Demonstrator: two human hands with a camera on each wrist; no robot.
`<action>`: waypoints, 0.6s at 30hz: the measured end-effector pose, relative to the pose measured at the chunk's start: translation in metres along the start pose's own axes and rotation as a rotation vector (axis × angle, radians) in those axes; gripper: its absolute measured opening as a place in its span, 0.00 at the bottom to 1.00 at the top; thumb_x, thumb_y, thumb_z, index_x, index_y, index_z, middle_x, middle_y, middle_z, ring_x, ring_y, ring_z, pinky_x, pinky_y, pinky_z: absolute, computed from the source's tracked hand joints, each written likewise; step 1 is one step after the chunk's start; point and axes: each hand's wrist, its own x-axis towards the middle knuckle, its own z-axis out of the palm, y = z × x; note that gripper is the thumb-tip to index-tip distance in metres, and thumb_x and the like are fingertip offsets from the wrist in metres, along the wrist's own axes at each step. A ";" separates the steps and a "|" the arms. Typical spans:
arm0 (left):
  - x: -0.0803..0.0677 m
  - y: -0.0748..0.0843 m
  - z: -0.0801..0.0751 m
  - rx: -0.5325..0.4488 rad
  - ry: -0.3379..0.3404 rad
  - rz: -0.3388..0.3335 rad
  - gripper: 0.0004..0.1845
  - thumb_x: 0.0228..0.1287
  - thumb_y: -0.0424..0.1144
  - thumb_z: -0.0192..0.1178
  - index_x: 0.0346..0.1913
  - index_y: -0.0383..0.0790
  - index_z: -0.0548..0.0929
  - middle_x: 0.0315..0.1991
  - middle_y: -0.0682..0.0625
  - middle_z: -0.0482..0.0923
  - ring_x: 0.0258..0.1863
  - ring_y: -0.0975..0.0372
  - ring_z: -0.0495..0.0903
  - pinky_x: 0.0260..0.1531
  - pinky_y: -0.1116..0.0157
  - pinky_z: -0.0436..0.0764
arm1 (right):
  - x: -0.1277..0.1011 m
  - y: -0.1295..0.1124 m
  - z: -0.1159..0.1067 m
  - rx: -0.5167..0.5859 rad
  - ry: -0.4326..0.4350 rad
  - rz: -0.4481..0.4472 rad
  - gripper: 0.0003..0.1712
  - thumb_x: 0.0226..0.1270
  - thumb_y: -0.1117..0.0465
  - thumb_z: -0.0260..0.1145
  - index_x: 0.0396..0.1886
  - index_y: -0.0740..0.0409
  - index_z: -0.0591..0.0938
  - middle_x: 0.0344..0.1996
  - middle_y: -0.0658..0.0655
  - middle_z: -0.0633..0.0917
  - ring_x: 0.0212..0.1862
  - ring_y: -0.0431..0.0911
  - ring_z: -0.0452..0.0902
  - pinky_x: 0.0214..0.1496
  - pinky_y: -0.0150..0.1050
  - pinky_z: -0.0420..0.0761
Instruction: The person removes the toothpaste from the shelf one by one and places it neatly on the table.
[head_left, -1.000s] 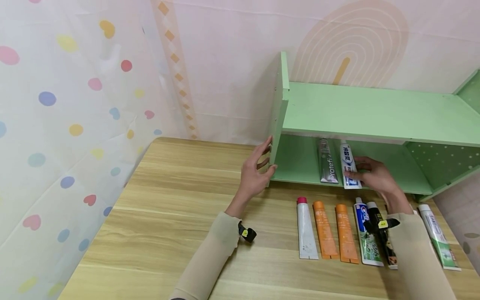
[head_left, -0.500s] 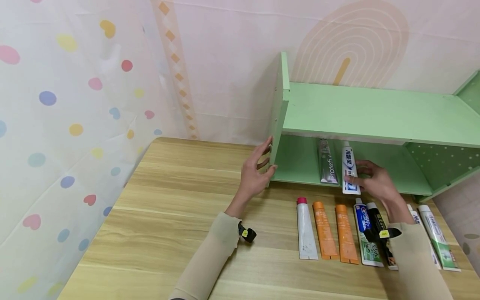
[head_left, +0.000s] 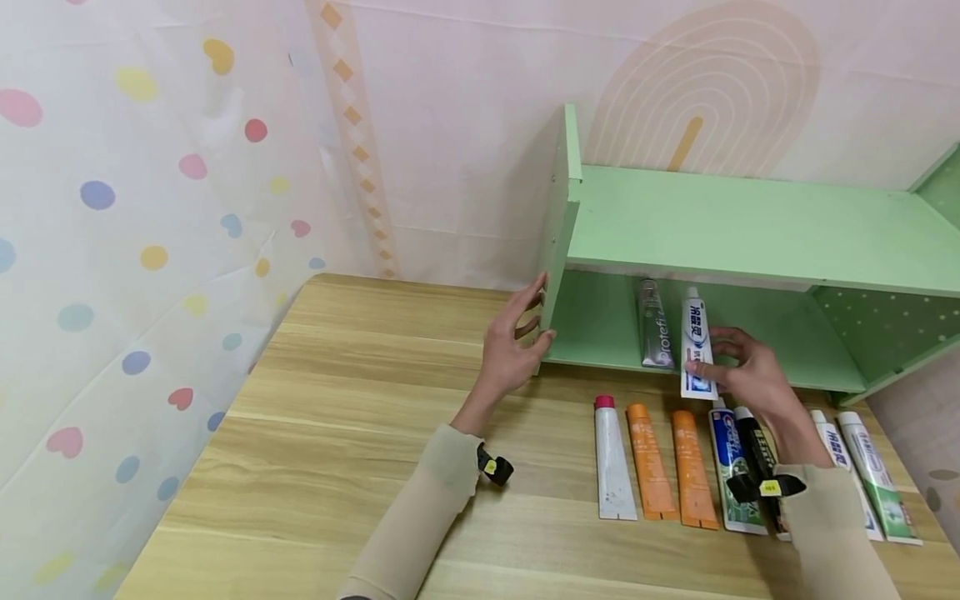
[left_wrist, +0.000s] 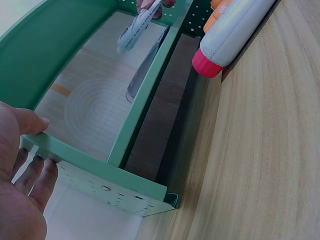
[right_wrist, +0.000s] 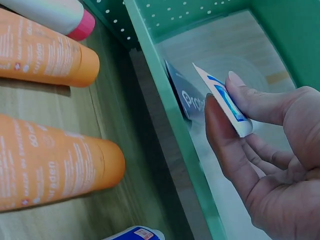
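A green wooden shelf (head_left: pixel 750 221) stands at the back of the table. My left hand (head_left: pixel 536 321) grips its left side panel (left_wrist: pixel 100 172), thumb on the inner face and fingers on the outer face. My right hand (head_left: pixel 708 358) pinches the flat tail of a white and blue toothpaste tube (head_left: pixel 697 333) at the front edge of the lower shelf. The tube (right_wrist: pixel 222 100) is held between thumb and fingers, its cap pointing into the shelf. A silver tube (head_left: pixel 652 333) lies on the lower shelf just left of it.
A row of tubes lies on the wooden table (head_left: pixel 337 433) in front of the shelf: a white one with a pink cap (head_left: pixel 613 458), two orange ones (head_left: pixel 648 458), a blue one (head_left: pixel 731 467), a black one (head_left: pixel 753 442) and two white-green ones (head_left: pixel 873 475). Curtains hang left and behind.
My right hand has drawn the white and blue tube a little out of the lower shelf, toward me. The left hand has stayed on the side panel.
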 end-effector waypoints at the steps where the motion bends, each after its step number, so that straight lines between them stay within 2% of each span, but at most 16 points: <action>1: 0.000 0.000 0.000 0.000 0.001 -0.001 0.46 0.61 0.21 0.65 0.79 0.59 0.65 0.72 0.50 0.72 0.71 0.55 0.73 0.63 0.59 0.82 | -0.001 -0.001 0.001 -0.006 0.003 -0.003 0.49 0.70 0.47 0.70 0.80 0.60 0.58 0.67 0.70 0.71 0.39 0.37 0.75 0.36 0.38 0.84; 5: 0.000 0.000 0.000 -0.001 0.001 0.001 0.46 0.62 0.21 0.65 0.79 0.60 0.65 0.71 0.50 0.72 0.71 0.56 0.73 0.63 0.59 0.81 | -0.007 -0.005 0.004 -0.001 0.011 -0.010 0.49 0.69 0.47 0.71 0.80 0.60 0.58 0.66 0.70 0.72 0.39 0.37 0.75 0.34 0.38 0.83; 11: -0.001 -0.001 0.000 -0.003 -0.002 -0.005 0.46 0.62 0.22 0.65 0.78 0.61 0.65 0.71 0.51 0.72 0.71 0.56 0.73 0.63 0.59 0.81 | -0.015 -0.009 0.009 0.034 0.010 -0.029 0.49 0.69 0.50 0.72 0.80 0.60 0.57 0.65 0.70 0.72 0.34 0.39 0.78 0.33 0.39 0.85; 18: 0.000 -0.001 0.000 -0.003 -0.003 -0.002 0.46 0.62 0.22 0.65 0.78 0.61 0.65 0.71 0.51 0.72 0.71 0.56 0.73 0.63 0.59 0.81 | -0.021 -0.013 0.016 0.063 0.010 -0.058 0.47 0.69 0.53 0.72 0.79 0.60 0.59 0.59 0.64 0.74 0.29 0.39 0.80 0.30 0.39 0.81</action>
